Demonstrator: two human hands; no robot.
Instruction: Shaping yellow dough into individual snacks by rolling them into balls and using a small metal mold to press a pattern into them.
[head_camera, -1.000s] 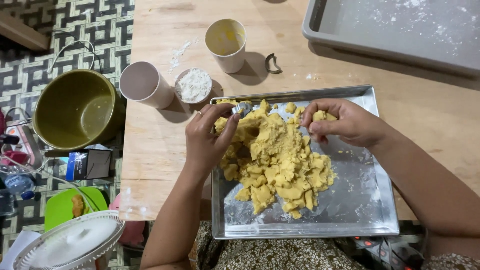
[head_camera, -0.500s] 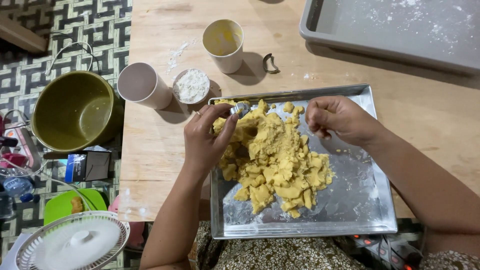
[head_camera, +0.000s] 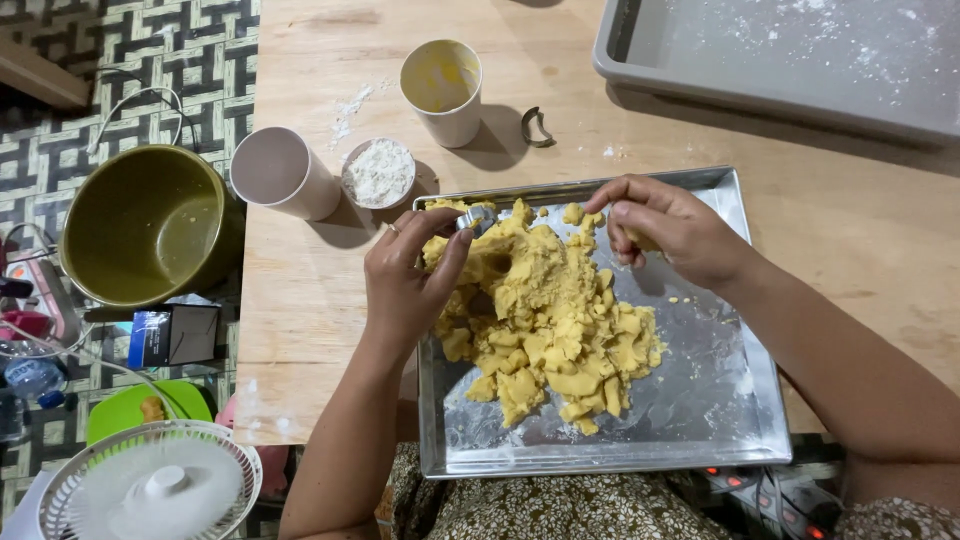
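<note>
The left hand (head_camera: 410, 280) has its thumb and forefinger closed around a small metal cutter (head_camera: 476, 217), pinching it at the top edge of the dough (head_camera: 545, 315); the other fingers curl loosely behind. The right hand (head_camera: 665, 228) has its fingertips drawn together on a small lump of dough, which is mostly hidden under them. Between and below both sets of fingers the crumbly yellow dough lies heaped in a steel tray (head_camera: 720, 420). Just beyond the left fingers sits a bowl of flour (head_camera: 379, 172), with a pink cup (head_camera: 280, 172) on its side beside it. Farther off stand a yellow-smeared cup (head_camera: 442, 88) and a second cutter (head_camera: 536, 127). Beyond the right fingers lies a grey tray (head_camera: 790, 60), floured. Off the table (head_camera: 320, 330), well left, are a green pot (head_camera: 150, 225) and a fan (head_camera: 150, 485).
</note>
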